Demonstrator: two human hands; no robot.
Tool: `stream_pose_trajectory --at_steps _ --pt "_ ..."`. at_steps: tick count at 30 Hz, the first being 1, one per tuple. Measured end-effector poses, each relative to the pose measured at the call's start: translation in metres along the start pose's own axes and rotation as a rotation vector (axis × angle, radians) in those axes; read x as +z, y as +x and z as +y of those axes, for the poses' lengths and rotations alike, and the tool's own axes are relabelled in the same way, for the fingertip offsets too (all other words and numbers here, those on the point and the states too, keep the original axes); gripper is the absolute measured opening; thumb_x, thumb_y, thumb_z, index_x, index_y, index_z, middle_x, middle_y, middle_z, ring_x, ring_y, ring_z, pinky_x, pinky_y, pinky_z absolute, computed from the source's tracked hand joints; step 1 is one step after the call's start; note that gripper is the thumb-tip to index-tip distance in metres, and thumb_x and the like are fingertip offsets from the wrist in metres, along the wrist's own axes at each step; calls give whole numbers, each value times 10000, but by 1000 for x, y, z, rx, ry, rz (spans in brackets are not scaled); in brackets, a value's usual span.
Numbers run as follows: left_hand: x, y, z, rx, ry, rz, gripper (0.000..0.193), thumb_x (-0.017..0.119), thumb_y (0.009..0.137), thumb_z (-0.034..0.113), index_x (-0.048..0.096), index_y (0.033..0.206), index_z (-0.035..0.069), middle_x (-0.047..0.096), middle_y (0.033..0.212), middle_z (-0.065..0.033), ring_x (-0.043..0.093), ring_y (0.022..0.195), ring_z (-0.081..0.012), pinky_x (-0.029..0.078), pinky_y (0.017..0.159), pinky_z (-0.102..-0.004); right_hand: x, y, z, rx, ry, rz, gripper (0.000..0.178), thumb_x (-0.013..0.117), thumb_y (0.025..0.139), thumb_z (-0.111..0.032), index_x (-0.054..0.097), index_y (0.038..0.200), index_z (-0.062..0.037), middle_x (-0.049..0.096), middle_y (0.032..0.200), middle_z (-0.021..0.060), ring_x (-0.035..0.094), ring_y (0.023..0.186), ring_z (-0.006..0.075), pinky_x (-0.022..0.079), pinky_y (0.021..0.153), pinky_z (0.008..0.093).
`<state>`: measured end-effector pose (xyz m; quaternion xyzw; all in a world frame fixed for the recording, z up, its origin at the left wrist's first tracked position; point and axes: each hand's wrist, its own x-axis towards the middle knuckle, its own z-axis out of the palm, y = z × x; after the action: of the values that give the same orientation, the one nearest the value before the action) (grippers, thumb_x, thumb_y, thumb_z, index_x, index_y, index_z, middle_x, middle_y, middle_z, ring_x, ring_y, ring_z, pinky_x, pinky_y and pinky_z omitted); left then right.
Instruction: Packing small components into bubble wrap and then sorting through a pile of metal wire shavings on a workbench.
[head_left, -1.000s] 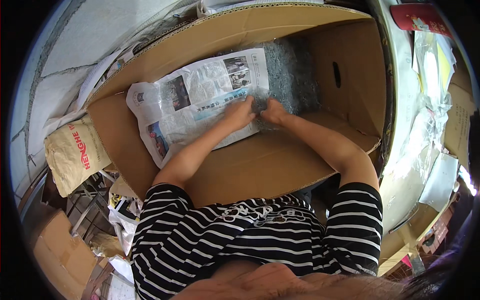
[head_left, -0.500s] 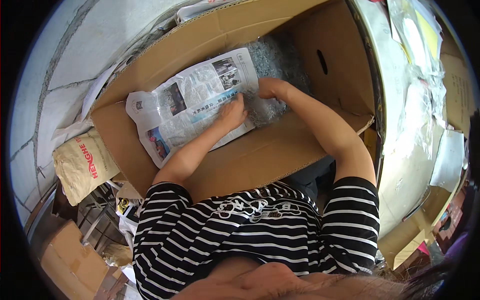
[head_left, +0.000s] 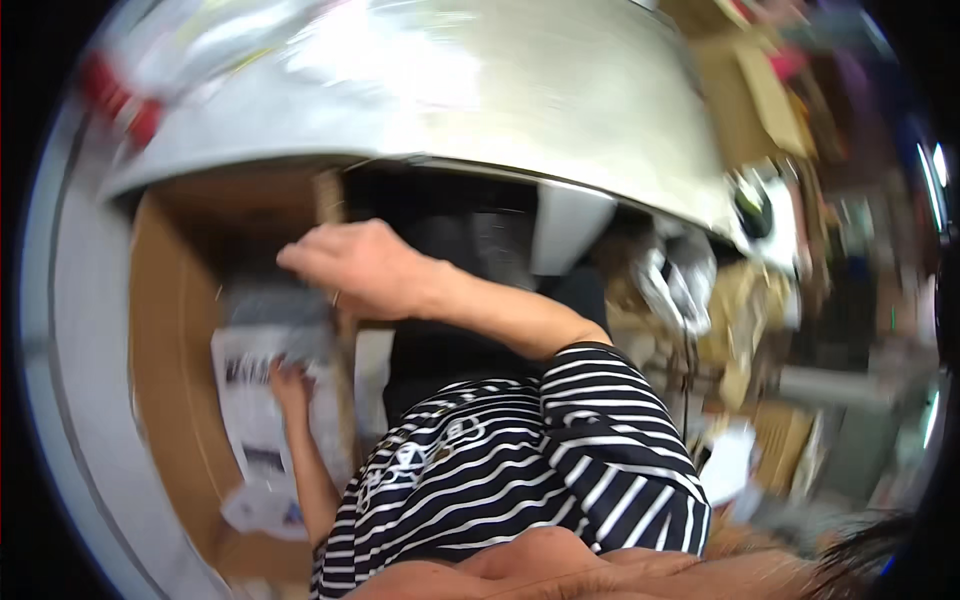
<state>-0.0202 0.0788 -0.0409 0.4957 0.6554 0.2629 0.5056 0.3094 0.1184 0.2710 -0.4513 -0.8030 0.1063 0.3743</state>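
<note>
My left hand (head_left: 290,385) rests on a printed newspaper sheet (head_left: 243,400) inside a deep cardboard box (head_left: 165,330). Its fingers look apart, though motion softens them. Raised over the box's side near my body is my right hand (head_left: 365,268), its fingers drawn together and nothing visible in them. Below and beyond it, greyish bubble wrap (head_left: 275,303) lies at the far end of the newspaper. A crumpled corner of white paper (head_left: 262,512) sits at the near end of the box.
A pale, shiny tabletop (head_left: 560,100) runs across the far side, with clear plastic (head_left: 390,45) on it. Crumpled brown paper (head_left: 755,310), a silvery plastic bundle (head_left: 685,280) and another carton (head_left: 780,440) stand at the right. A pale wall (head_left: 75,330) borders the left.
The view has swung right, so the box now lies at the left. My right hand has lifted off the bubble wrap and out over the box's side; my left hand stays on the newspaper.
</note>
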Motion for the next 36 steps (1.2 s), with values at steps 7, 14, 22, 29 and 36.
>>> stream_pose_trajectory --at_steps 7,14,22,29,36 --pt "24 -14 125 244 187 41 372 518 871 31 513 1241 -2 634 783 -89 575 661 -109 457 569 -228 -212 -127 -57 178 -564 675 377 668 754 38 580 1119 -1 664 898 120 670 733 241 553 633 306" --pt "14 -25 263 484 -143 -80 342 496 960 91 449 1287 3 635 926 -99 609 671 -118 449 525 -175 -358 -224 -157 37 -628 1305 358 611 835 -80 534 1173 5 671 914 149 666 727 239 535 633 319" --pt "144 -196 335 609 -143 -445 176 546 937 80 585 1097 19 626 855 -58 605 673 -121 464 561 -201 -579 -414 -233 32 -473 1837 202 479 903 -45 613 1007 65 665 789 105 636 611 152 491 533 244" --pt "180 -261 328 568 111 -470 146 539 940 94 603 1053 27 635 798 -49 615 632 -115 469 558 -199 -574 -735 -43 1538 -918 953 716 633 788 -343 389 1342 40 535 1241 299 551 1138 392 440 966 445" --pt "262 -270 388 522 319 -412 151 543 942 110 605 1034 9 627 784 -54 605 632 -110 463 550 -194 -312 -800 112 1790 -343 735 196 483 828 -84 632 845 42 639 918 292 623 938 430 497 810 488"
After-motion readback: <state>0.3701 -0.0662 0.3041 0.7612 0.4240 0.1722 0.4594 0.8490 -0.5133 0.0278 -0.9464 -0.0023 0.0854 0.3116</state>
